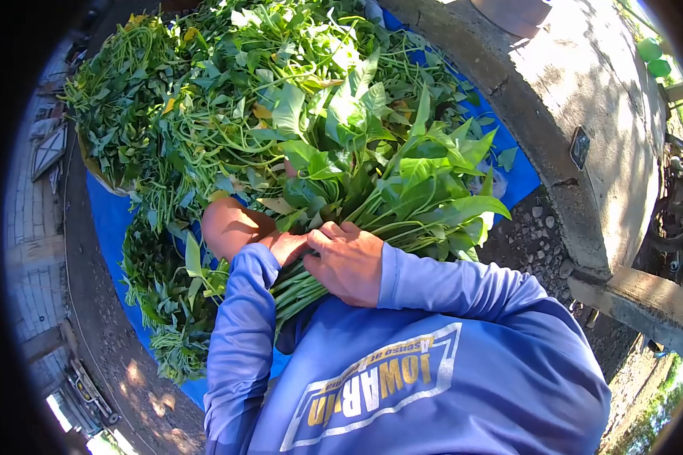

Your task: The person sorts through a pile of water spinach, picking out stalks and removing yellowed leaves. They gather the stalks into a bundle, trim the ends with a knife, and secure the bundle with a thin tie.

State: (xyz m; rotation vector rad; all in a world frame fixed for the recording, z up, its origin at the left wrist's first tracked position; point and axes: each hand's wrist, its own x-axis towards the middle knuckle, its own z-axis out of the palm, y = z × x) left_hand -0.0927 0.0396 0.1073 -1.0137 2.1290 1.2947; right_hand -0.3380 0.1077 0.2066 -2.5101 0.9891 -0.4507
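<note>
Both hands [319,254] clasp a bundle of green stems [372,205]; blue shirt [432,364] lettering unreadable, upside down

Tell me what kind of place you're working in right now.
Likely an outdoor yard or farm plot: leafy green stalks heaped on a blue tarp over bare dirt, a concrete ring wall alongside, and both hands bundling stems.

A blue tarp [110,220] is spread over the bare dirt ground [106,341], next to a gravel patch [531,235] and a concrete slab [584,91]. Heaps of leafy green stalks [228,98] lie directly on the tarp, covering most of it.
</note>
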